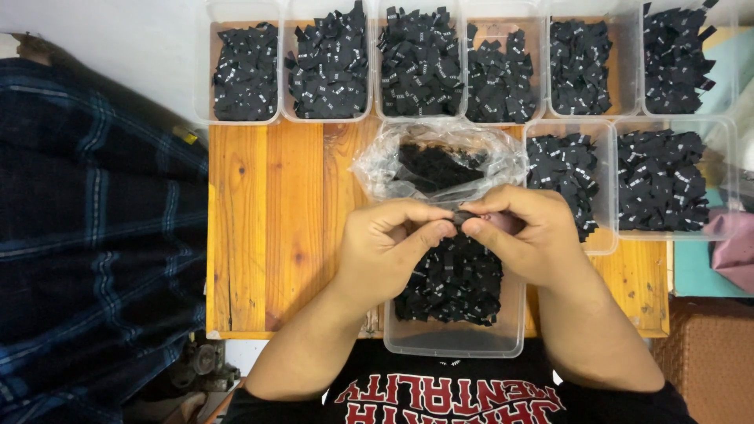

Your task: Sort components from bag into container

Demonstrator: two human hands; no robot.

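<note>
The left hand [389, 247] and right hand [522, 235] meet fingertip to fingertip, both pinched on one small black label [462, 217] that lies crosswise between them, directly above the near clear bin [455, 341] on the table [267, 228].

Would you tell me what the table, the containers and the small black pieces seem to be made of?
Table: likely varnished wood, with orange grain and knots visible. Containers: clear plastic, see-through walls. Small black pieces: probably woven fabric labels, matte with white marks. Both hands pinch one.
</note>
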